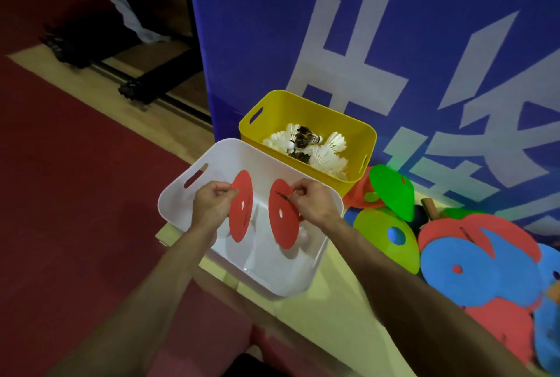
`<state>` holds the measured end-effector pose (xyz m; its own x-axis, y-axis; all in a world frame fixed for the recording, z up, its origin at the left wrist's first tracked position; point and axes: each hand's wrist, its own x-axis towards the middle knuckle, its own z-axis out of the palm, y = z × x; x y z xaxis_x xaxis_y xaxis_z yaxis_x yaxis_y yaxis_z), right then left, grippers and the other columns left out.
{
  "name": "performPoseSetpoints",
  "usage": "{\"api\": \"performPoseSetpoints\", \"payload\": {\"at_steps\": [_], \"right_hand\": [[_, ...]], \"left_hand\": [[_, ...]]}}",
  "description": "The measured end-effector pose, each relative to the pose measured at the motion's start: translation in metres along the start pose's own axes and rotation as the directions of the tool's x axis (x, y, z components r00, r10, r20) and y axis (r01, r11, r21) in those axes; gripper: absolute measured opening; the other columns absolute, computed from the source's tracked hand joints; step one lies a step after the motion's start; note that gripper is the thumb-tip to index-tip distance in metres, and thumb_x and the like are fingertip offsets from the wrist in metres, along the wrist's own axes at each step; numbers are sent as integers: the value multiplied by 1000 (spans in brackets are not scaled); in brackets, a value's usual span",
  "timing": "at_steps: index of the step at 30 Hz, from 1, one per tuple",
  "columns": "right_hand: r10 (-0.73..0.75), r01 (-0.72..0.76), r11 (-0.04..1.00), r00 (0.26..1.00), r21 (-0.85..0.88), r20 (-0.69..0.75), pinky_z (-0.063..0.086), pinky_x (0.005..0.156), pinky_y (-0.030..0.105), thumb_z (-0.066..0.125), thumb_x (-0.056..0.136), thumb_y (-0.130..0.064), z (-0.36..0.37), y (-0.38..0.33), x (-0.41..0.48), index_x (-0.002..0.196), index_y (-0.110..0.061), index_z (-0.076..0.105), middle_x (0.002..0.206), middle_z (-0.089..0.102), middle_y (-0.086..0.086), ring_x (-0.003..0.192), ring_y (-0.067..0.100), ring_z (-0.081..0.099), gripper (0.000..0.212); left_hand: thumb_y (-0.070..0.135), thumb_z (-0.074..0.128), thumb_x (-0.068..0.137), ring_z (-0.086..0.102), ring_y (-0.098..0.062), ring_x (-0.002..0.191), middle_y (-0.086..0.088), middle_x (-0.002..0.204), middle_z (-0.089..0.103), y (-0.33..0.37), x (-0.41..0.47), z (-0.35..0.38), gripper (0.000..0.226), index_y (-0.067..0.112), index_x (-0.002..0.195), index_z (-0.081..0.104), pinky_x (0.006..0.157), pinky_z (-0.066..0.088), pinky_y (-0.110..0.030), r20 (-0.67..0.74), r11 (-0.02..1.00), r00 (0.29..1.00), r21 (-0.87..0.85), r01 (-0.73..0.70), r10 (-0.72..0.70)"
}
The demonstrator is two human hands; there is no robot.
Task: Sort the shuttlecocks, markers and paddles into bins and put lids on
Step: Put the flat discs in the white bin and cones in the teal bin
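Blue banner (394,28) stands behind. Yellow bin (306,104) at its foot, shuttlecocks (306,143) inside, no lid. White bin (175,192) just in front of it, touching, open. Loose markers (472,258), red, blue and green, piled on the floor to the right; a paddle (427,210) is half buried among them. Left hand (213,205) pinches the left red marker (241,205) by its edge, fingers curled. Right hand (315,204) pinches the right red marker (283,219) the same way. Both discs are held on edge over the white bin.
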<state>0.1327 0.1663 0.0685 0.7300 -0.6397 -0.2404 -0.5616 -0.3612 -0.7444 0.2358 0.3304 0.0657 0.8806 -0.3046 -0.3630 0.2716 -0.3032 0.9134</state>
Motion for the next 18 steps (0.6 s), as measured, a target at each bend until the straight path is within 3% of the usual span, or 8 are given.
{"api": "performPoseSetpoints", "payload": {"at_steps": [3, 6, 9, 13, 18], "right_hand": [[47, -50, 997, 997, 67, 58, 58, 53, 35, 53, 87, -3, 10, 7, -5, 94, -11, 66, 81, 67, 8, 66, 26, 69, 16], [43, -47, 994, 998, 96, 45, 56, 49, 30, 53, 88, -3, 7, 11, -6, 91, -14, 65, 82, 67, 7, 60, 17, 68, 17], [9, -11, 994, 1000, 107, 20, 57, 52, 31, 55, 88, -6, -7, 13, -9, 91, -16, 66, 79, 66, 2, 58, 13, 68, 15], [-27, 34, 987, 999, 158, -41, 58, 57, 34, 54, 89, -6, -36, 20, -19, 96, -11, 66, 75, 62, 0, 61, 18, 68, 15], [-51, 89, 977, 980, 193, -193, 54, 49, 28, 52, 87, -5, -82, 45, -38, 97, -12, 66, 84, 68, 9, 57, 14, 65, 19]], "left_hand": [[6, 57, 87, 65, -27, 95, -10, 101, 68, -9, -3, 0, 12, 13, 94, 65, 86, 54, -38, -2, 999, 1000, 46, 4, -4], [3, 54, 88, 68, -18, 80, -8, 91, 67, -8, -10, 4, 17, 16, 91, 64, 70, 53, -26, 4, 1000, 1000, 12, -19, 19], [6, 52, 87, 62, -25, 92, -3, 96, 65, -1, -14, 12, 23, 24, 88, 66, 86, 52, -39, 16, 997, 999, 55, -50, 49], [5, 51, 89, 61, -21, 94, -6, 101, 64, 16, -26, 40, 22, 19, 97, 66, 80, 46, -29, 64, 986, 988, 77, -148, 144], [10, 54, 88, 63, -23, 91, -1, 88, 64, 36, -54, 98, 21, 28, 85, 65, 81, 50, -35, 199, 966, 950, 43, -254, 240]]}}
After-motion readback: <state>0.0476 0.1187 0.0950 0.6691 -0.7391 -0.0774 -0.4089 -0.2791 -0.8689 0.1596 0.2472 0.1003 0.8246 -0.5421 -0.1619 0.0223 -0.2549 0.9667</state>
